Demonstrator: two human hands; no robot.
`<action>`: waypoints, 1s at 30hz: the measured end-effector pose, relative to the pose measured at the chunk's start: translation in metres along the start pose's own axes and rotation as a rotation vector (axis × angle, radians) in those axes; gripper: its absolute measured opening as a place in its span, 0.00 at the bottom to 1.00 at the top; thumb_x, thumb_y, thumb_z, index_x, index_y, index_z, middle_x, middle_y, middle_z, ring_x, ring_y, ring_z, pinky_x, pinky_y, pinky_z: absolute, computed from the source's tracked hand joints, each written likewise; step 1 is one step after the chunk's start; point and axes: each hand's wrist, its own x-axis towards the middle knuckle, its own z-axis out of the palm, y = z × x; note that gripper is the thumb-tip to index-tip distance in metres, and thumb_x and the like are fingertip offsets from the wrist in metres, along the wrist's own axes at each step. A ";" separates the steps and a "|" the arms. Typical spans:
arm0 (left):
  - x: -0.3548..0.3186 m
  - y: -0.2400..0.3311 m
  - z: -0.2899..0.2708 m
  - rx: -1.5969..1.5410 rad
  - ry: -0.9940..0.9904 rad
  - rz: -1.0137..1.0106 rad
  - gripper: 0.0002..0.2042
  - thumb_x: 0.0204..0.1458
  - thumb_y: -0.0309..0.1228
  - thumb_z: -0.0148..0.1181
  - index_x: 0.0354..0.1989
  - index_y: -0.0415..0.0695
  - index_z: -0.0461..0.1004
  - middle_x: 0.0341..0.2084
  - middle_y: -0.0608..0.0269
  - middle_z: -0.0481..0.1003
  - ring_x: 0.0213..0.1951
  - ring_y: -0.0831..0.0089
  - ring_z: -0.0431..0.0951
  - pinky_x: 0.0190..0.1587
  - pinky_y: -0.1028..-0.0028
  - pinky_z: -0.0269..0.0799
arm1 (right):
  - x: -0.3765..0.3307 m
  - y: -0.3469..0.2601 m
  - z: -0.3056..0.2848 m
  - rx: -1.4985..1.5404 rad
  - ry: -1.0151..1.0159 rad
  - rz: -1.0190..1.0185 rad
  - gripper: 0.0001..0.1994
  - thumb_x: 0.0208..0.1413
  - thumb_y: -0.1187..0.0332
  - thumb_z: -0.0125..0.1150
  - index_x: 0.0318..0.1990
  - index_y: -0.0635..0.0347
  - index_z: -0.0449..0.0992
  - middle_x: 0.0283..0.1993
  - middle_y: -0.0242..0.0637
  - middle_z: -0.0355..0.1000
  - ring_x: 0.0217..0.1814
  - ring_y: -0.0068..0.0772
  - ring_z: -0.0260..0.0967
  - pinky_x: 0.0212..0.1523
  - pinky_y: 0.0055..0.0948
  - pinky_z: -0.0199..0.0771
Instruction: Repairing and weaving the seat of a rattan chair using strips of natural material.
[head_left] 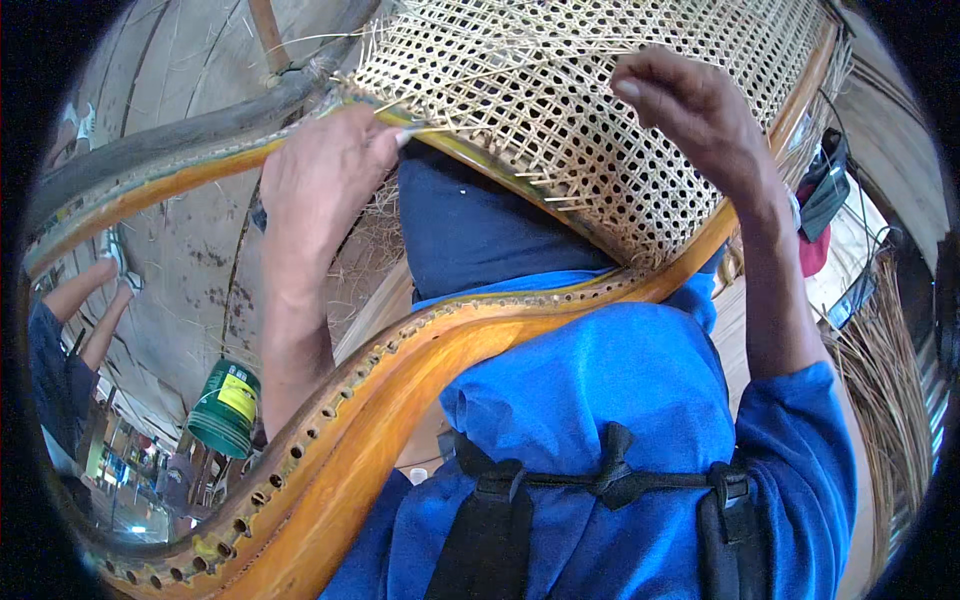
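A woven cane panel with open holes is set in a curved wooden chair frame, which lies across my lap. My left hand is closed over the frame's rail at the panel's left corner, its thumb pressed near the edge where cane ends stick out. Raised above the weave is my right hand, with its fingers curled in a pinch. A thin cane strand runs from near my left hand up to the right fingers. Along the near rail is a row of small drilled holes.
A green bucket with a yellow label stands on the floor at left. Long loose cane strands lie at right, by a dark and red cloth. Another person's legs show at far left. Cane scraps litter the floor.
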 end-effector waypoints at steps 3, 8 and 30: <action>-0.007 -0.001 -0.002 -0.379 0.112 -0.212 0.16 0.54 0.43 0.53 0.29 0.40 0.73 0.20 0.56 0.73 0.24 0.62 0.73 0.28 0.66 0.68 | -0.021 0.017 0.020 -0.063 0.052 -0.055 0.12 0.57 0.63 0.54 0.39 0.62 0.75 0.32 0.40 0.73 0.35 0.33 0.72 0.40 0.30 0.71; -0.031 0.054 -0.005 -1.491 0.179 0.108 0.18 0.59 0.46 0.48 0.34 0.42 0.72 0.22 0.70 0.71 0.25 0.84 0.70 0.25 0.83 0.62 | -0.029 -0.049 0.079 0.711 -0.067 -0.153 0.18 0.57 0.57 0.55 0.47 0.62 0.74 0.40 0.42 0.73 0.46 0.32 0.69 0.50 0.29 0.68; -0.004 0.036 0.057 -0.539 0.186 -0.023 0.13 0.50 0.37 0.58 0.25 0.40 0.71 0.25 0.51 0.70 0.29 0.53 0.73 0.33 0.59 0.68 | 0.047 -0.025 -0.011 -0.474 -0.584 0.024 0.17 0.55 0.54 0.55 0.35 0.62 0.75 0.18 0.41 0.64 0.19 0.34 0.64 0.24 0.35 0.63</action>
